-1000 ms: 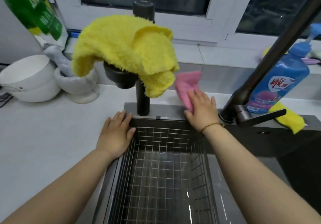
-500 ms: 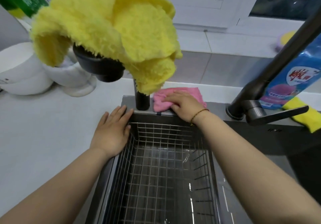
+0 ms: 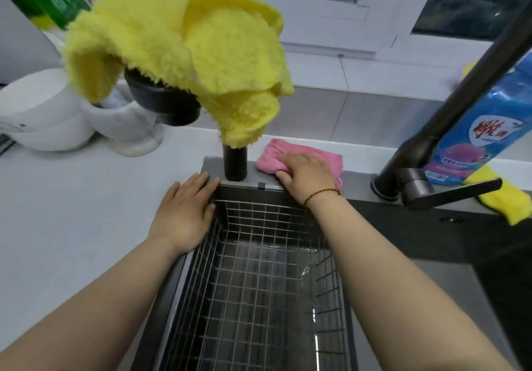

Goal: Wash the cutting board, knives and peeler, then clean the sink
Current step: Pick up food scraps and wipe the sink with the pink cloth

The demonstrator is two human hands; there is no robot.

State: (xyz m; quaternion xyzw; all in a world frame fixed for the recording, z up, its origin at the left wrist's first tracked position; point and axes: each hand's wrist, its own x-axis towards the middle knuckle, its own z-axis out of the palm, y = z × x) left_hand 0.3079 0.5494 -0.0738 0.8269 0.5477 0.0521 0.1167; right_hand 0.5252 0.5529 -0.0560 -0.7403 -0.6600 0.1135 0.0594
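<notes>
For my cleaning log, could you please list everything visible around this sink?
Fluffy cloth: one, yellow, over the black spray tap.
Wiping cloth: one, pink, on sink's back ledge.
Wire basket: one, metal, inside the sink.
Mixer tap: one, black, right.
Detergent bottle: one, blue, behind it.
Small cloth: one, yellow, right ledge.
Bowls: apparently two, white, left counter.
Footed cup: one, white, beside them.
Green bottle: one, top left.
Left hand: flat, sink's corner.
Right hand: pressing the wiping cloth.

2 hands [image 3: 184,212] [image 3: 306,176], 2 taps [image 3: 234,163] [image 3: 431,140], 3 cloths [image 3: 187,54] [image 3: 305,150] [image 3: 503,198], 1 basket [image 3: 218,255]
</notes>
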